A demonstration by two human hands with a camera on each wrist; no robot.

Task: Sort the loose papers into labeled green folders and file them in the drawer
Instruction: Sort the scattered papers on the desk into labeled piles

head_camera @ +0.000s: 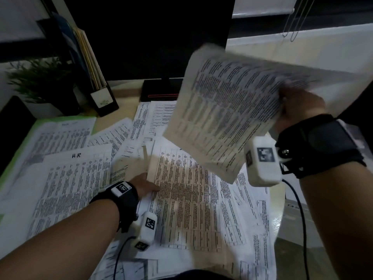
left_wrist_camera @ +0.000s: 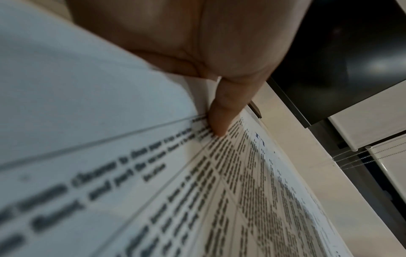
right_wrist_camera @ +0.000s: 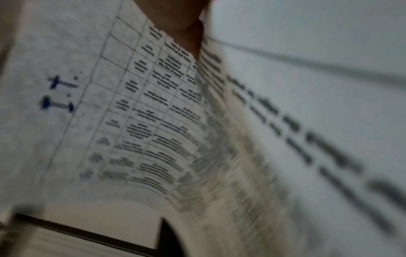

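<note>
A person's right hand (head_camera: 296, 106) grips a printed sheet (head_camera: 226, 116) by its right edge and holds it in the air above the counter (head_camera: 125, 108), the page blurred and curled; the right wrist view shows blue handwriting near the top of a sheet in that hand. The left hand (head_camera: 144, 183) lies low on the loose papers (head_camera: 181, 199) spread over the counter, its thumb (left_wrist_camera: 222, 118) pressed on a page of tables while its fingers sit under a raised page edge, pinching it. To the left, a sheet marked "H.R" (head_camera: 76, 178) overlaps another page lying on a green folder (head_camera: 24, 142). Behind them stand a file holder (head_camera: 101, 98) with upright folders, a small potted plant (head_camera: 38, 81) and a dark monitor (head_camera: 151, 37).
</note>
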